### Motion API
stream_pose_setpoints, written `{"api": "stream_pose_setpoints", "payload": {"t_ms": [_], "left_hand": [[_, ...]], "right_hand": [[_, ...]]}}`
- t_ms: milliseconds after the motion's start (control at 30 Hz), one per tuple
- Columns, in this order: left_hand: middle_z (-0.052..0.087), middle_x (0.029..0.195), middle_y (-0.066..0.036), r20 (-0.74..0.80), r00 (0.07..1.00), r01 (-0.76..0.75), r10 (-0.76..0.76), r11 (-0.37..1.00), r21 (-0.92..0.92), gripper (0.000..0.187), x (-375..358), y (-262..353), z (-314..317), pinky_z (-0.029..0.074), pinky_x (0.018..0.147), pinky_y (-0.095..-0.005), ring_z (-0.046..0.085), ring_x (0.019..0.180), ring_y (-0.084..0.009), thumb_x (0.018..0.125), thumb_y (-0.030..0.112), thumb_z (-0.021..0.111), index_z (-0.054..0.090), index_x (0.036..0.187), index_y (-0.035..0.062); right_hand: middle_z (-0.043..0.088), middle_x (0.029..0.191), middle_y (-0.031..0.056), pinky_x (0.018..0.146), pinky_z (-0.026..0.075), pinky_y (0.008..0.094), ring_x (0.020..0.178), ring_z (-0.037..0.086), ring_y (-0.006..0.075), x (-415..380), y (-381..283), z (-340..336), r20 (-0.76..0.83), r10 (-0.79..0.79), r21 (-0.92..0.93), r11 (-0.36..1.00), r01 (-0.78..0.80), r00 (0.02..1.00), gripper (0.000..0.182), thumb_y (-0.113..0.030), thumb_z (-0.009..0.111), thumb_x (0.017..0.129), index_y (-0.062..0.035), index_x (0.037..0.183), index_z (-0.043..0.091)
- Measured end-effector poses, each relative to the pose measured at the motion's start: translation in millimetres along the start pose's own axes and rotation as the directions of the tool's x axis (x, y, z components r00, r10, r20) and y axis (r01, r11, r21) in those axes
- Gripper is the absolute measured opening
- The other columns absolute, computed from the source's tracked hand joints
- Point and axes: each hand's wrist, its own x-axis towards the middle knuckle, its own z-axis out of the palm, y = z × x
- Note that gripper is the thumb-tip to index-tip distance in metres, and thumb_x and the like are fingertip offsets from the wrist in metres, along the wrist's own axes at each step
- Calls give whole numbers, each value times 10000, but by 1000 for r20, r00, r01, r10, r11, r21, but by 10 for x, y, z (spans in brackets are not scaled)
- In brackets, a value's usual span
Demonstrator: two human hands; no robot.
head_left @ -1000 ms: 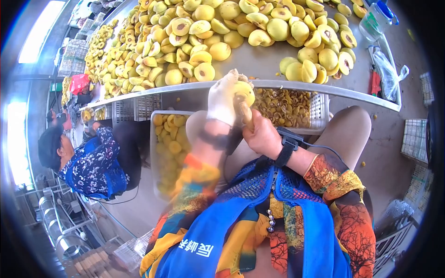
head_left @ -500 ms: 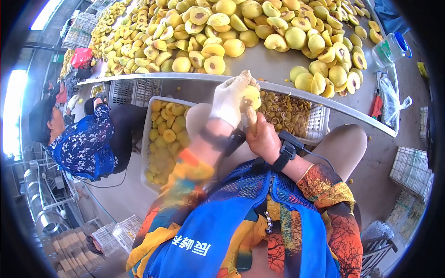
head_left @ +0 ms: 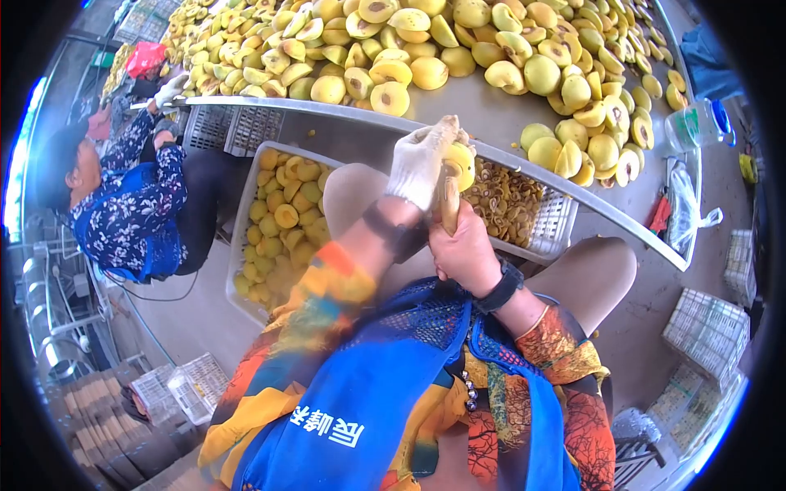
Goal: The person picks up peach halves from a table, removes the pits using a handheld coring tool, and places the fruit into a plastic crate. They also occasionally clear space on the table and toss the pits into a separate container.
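My left hand, in a pale glove, is closed around a yellow fruit half near the table edge. My bare right hand grips the wooden handle of a tool, whose tip meets the fruit; the tip itself is hidden. Below the hands' far side, a white crate holds many small brown and yellow pieces. A second crate at the left is filled with yellow fruit. Halved fruits are heaped on the metal table.
A co-worker sits at the left beside the table. A clear jar with a blue lid and a plastic bag lie at the table's right end. Stacked crates stand on the floor at the right.
The view has shifted slightly. Both hands still hold the fruit and the tool at the table edge, with the fruit turned a little. The co-worker's gloved hand has moved up to the table edge.
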Motion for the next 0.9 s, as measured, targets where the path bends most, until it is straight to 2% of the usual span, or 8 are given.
{"api": "stream_pose_setpoints", "payload": {"t_ms": [133, 200, 267, 400, 600, 667, 800, 900], "left_hand": [[577, 633, -60, 88, 996, 34, -18, 984, -176, 230, -11, -56, -92, 430, 447, -232, 549, 539, -121, 842, 192, 617, 604, 791, -32], [563, 605, -48, -3, 984, -177, 177, 982, -72, 214, -19, -143, -50, 397, 431, -219, 504, 493, -99, 856, 164, 596, 607, 788, -39], [564, 607, -52, 4, 951, -310, 310, 951, -2, 211, 27, -262, -96, 390, 425, -216, 494, 484, -98, 859, 156, 592, 608, 786, -42], [629, 768, -97, -3, 996, 87, -87, 993, -80, 338, -1, -81, -100, 467, 566, -229, 575, 629, -121, 854, 310, 577, 607, 829, -26], [597, 708, -90, 22, 997, 76, -73, 935, -346, 284, 96, -195, -188, 468, 490, -259, 577, 574, -163, 817, 268, 644, 591, 836, -10], [585, 687, -92, 74, 997, 6, 30, 898, -440, 260, 90, -195, -200, 454, 472, -258, 560, 553, -161, 818, 236, 643, 588, 830, -18], [566, 687, -89, 51, 997, 65, -49, 924, -377, 229, 56, -168, -234, 431, 471, -254, 529, 551, -150, 833, 202, 617, 575, 830, -23], [578, 740, -86, 91, 986, 163, -140, 924, -345, 270, 64, -167, -266, 441, 532, -243, 544, 625, -137, 856, 252, 585, 566, 862, -17]], "right_hand": [[433, 561, 35, 307, 340, 240, 356, 389, 89, 92, 153, 24, -1, -61, -46, 997, 61, 998, 136, -10, 441, 809, -33, 936, 397], [426, 575, 32, 317, 338, 239, 370, 371, 76, 36, -48, -7, 116, 209, 221, 948, -231, 971, 139, -11, 441, 811, -56, 933, 391], [419, 590, 29, 326, 337, 237, 385, 359, 69, -16, -173, -25, 190, 270, 358, 876, -323, 944, 148, -9, 439, 810, -73, 929, 379], [419, 608, 27, 332, 346, 237, 398, 365, 67, -69, -253, 56, 191, 310, 412, 836, -363, 931, 168, 1, 433, 804, -76, 934, 358], [437, 603, 31, 317, 348, 237, 380, 369, 70, 43, -101, 61, 106, 290, 222, 925, -307, 951, 126, -16, 469, 815, -66, 897, 387], [441, 599, 25, 312, 339, 231, 371, 371, 73, 116, -14, 11, 94, 208, 149, 964, -220, 974, 115, -38, 498, 825, -65, 887, 404], [436, 566, -1, 305, 324, 222, 360, 384, 77, 203, 239, -18, 63, 30, 18, 999, -31, 998, 111, -90, 543, 838, -59, 862, 439], [423, 542, -15, 305, 319, 222, 363, 395, 76, 319, 608, -87, 44, -338, -293, 895, 336, 940, 104, -105, 546, 839, -56, 846, 454]]}}
